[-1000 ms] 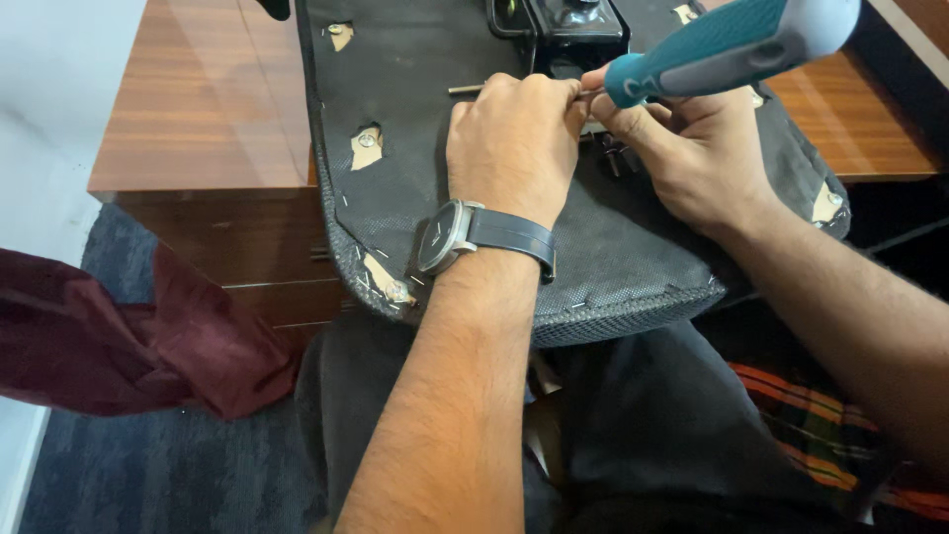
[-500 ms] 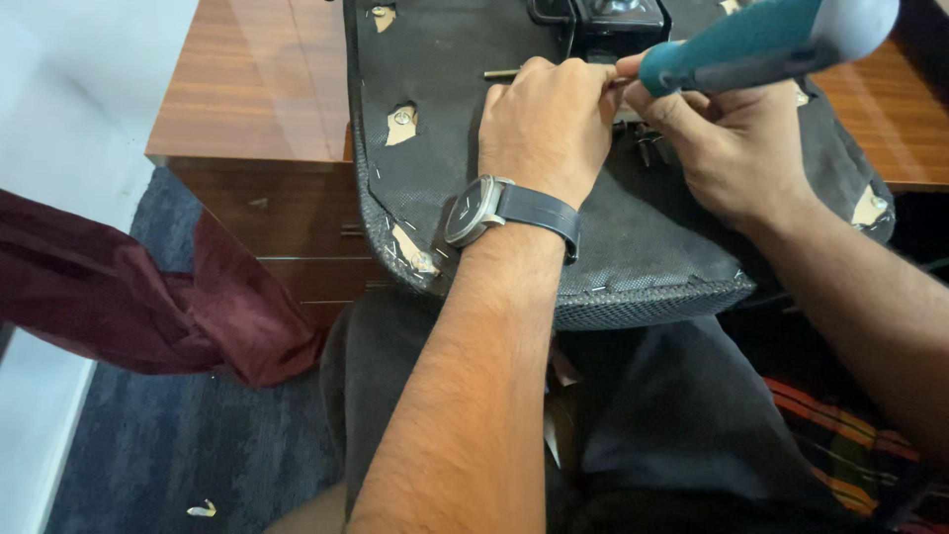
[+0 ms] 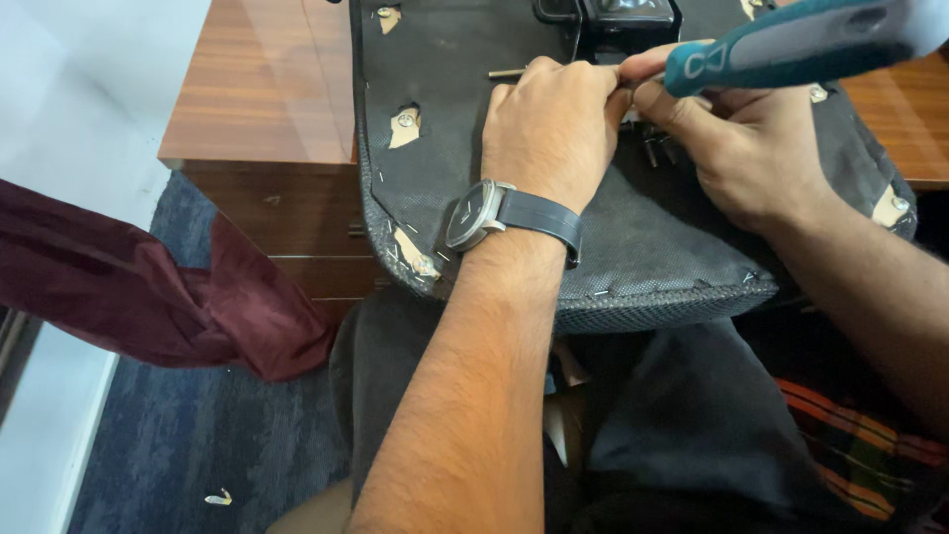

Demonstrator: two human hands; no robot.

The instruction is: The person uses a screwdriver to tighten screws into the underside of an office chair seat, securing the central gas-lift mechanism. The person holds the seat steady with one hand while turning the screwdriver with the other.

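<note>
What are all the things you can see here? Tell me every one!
Chair seat: one, black, upside down, resting on the desk edge and the lap.
Screwdriver: one, teal and grey handle, top right.
Bracket: one, black, top of the seat.
Desk: one, brown wood, upper left.
Cloth: one, dark red, left.
Carpet: one, blue-grey, floor.
Watch: one, dark strap, left wrist.
Left hand: on the seat, fingers curled.
Right hand: gripping the screwdriver.
</note>
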